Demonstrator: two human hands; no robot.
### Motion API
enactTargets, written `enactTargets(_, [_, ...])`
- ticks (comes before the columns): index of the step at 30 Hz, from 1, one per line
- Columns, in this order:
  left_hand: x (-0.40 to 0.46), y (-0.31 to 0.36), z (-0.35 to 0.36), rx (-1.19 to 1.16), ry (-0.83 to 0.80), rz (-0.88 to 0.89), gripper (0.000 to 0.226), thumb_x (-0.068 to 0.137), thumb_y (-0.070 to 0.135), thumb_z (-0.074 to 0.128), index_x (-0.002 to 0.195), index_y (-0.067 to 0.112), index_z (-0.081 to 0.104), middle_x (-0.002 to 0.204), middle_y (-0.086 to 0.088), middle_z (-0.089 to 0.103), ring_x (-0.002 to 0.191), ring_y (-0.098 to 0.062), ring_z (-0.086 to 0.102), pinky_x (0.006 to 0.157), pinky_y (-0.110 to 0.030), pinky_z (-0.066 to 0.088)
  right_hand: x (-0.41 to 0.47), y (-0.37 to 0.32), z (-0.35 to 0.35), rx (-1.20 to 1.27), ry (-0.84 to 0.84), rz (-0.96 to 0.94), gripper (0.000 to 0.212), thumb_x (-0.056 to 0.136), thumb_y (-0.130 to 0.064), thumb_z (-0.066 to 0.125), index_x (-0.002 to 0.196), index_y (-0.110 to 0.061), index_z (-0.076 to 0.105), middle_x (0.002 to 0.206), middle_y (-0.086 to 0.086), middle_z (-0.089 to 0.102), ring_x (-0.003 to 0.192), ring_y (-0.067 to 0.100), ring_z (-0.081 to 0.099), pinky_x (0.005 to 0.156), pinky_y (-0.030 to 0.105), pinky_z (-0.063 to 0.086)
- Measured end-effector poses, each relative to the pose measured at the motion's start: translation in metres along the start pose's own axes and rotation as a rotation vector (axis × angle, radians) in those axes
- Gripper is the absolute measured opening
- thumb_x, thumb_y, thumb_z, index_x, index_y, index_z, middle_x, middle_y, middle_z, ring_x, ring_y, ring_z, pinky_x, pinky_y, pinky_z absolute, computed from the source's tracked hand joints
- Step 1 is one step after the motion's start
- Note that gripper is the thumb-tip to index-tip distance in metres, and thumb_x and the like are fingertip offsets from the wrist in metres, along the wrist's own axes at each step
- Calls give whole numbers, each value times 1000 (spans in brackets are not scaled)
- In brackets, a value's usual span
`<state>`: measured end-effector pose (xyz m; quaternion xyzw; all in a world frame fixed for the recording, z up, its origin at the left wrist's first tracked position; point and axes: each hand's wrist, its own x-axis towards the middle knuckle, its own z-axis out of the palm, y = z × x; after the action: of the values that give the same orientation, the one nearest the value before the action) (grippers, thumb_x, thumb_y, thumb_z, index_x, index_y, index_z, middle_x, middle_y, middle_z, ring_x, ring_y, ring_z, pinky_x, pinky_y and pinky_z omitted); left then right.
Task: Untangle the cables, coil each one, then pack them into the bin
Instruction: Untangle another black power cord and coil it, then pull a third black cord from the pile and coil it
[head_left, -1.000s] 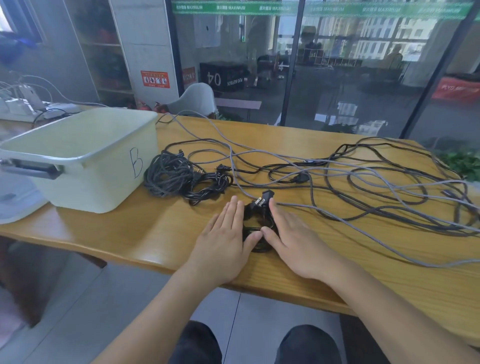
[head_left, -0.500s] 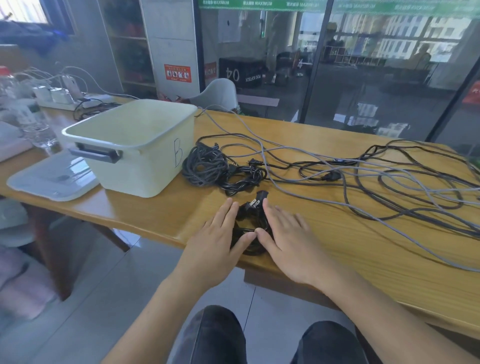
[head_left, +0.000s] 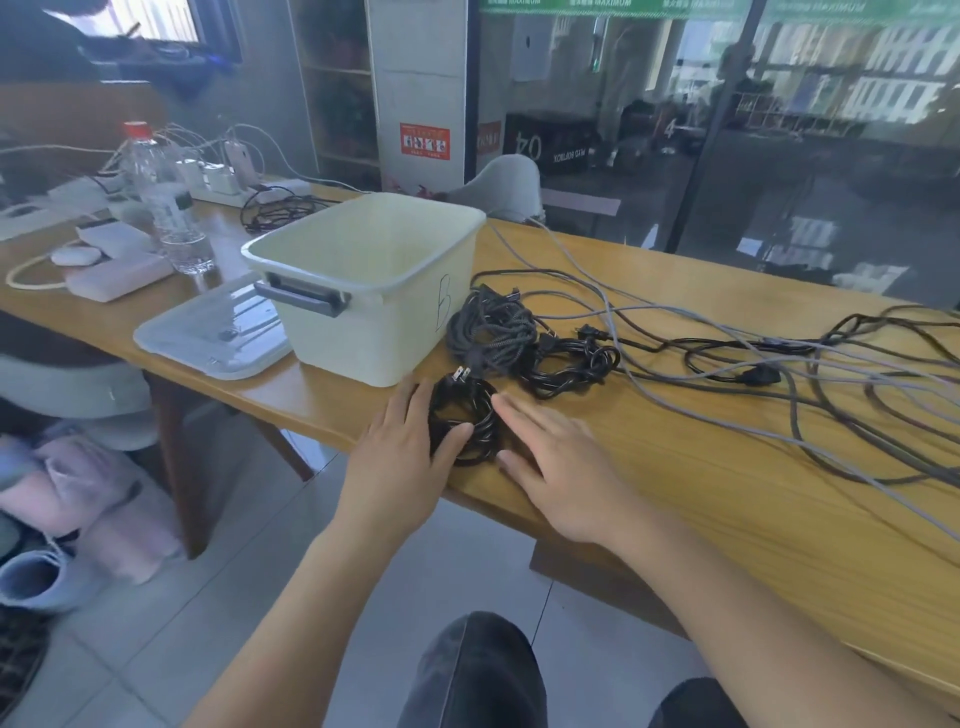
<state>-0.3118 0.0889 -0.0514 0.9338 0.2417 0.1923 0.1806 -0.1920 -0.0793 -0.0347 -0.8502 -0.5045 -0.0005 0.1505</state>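
Observation:
A small coiled black power cable (head_left: 464, 410) with its plug on top lies near the table's front edge. My left hand (head_left: 405, 447) lies flat against its left side, thumb on the coil. My right hand (head_left: 556, 457) lies flat against its right side with straight fingers. Just behind, the pale bin (head_left: 374, 296) marked "B" stands open. Two more black coils, a braided coil (head_left: 493, 332) and a glossy coil (head_left: 571, 364), sit to the bin's right. A tangle of grey and black cables (head_left: 779, 364) spreads across the right of the table.
The bin's clear lid (head_left: 208, 338) lies flat left of the bin. A water bottle (head_left: 166, 208), white chargers and power banks (head_left: 119, 270) fill the far left of the table. A grey chair back (head_left: 498, 187) stands behind the table before a glass wall.
Both hands have slid the small black coil leftward along the front edge toward the bin. The view has swung left, bringing the lid and bottle into sight.

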Motion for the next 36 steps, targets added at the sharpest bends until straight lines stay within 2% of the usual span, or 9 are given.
enactTargets(7, [21, 4, 7, 61, 35, -17, 72, 103, 60, 36, 158, 13, 35, 165, -7, 35, 149, -28, 37, 118, -43, 33, 17, 5, 4, 45, 29, 37, 66, 109, -49, 40, 166, -35, 10, 173, -15, 13, 157, 8, 14, 126, 34, 12])
enactTargets(12, [19, 12, 11, 88, 111, -18, 67, 106, 57, 36, 153, 9, 43, 160, -10, 42, 148, -29, 38, 118, -44, 32, 11, 9, 3, 85, 100, 19, 67, 107, -47, 47, 165, -31, 18, 169, -12, 25, 155, 7, 20, 126, 35, 16])
enactTargets(15, [19, 27, 10, 102, 178, 34, 71, 102, 59, 33, 148, 7, 49, 155, -10, 49, 145, -30, 43, 118, -45, 33, 4, 20, -3, 80, 143, 6, 66, 106, -47, 49, 164, -31, 22, 167, -13, 30, 153, 7, 23, 126, 36, 18])
enactTargets(18, [26, 51, 11, 99, 210, 94, 69, 102, 57, 34, 148, 8, 48, 156, -10, 48, 146, -29, 42, 119, -46, 33, -6, 37, -14, 93, 185, 6, 62, 106, -45, 50, 162, -30, 29, 164, -13, 35, 151, 7, 27, 125, 35, 19])
enactTargets(22, [40, 90, 25, 45, 177, 177, 63, 106, 52, 43, 154, 10, 43, 163, -5, 40, 153, -23, 32, 124, -45, 28, -22, 65, -35, 99, 252, 31, 55, 106, -41, 53, 158, -29, 39, 160, -13, 41, 149, 6, 31, 123, 33, 21])
enactTargets(26, [56, 136, 49, 3, 139, 286, 60, 106, 49, 47, 152, 11, 44, 160, -4, 43, 151, -23, 34, 121, -42, 28, -36, 108, -56, 79, 294, 107, 52, 105, -40, 55, 155, -28, 45, 157, -11, 45, 146, 10, 37, 123, 39, 28])
enactTargets(36, [108, 227, 109, 11, -18, 445, 59, 107, 48, 44, 152, 10, 43, 157, -6, 45, 148, -25, 37, 118, -42, 31, -48, 235, -113, -77, 312, 358, 44, 109, -36, 49, 152, -29, 49, 158, -8, 44, 147, 18, 38, 121, 46, 31])
